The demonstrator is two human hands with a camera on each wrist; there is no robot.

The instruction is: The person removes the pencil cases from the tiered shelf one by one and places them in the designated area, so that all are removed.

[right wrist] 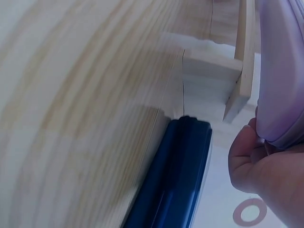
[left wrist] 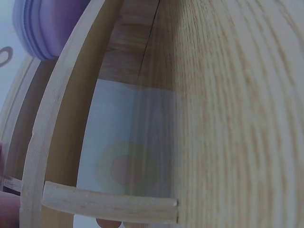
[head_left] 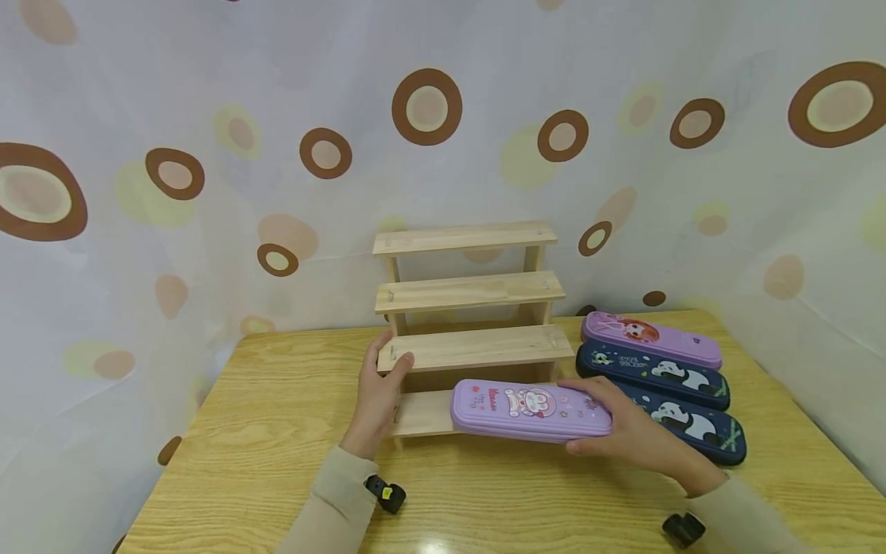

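My right hand [head_left: 626,427] grips the right end of a light purple pencil case [head_left: 529,412] with a cartoon rabbit on its lid. The case overlaps the lowest step of a four-tier wooden shelf [head_left: 477,346] in the head view. With thumb on top and fingers round the side, my left hand [head_left: 381,392] holds the left end of the board second from the bottom. From the left wrist, the case's rounded end [left wrist: 42,28] appears above the bottom board. The right wrist view shows my fingers [right wrist: 244,149] curled at the case's end.
To the right of the shelf lie two dark blue panda pencil cases [head_left: 692,423] and, behind them, a purple one with a cartoon girl [head_left: 651,338]. All rest on the wood-grain table [head_left: 277,431]. A patterned curtain [head_left: 484,177] hangs close behind the shelf.
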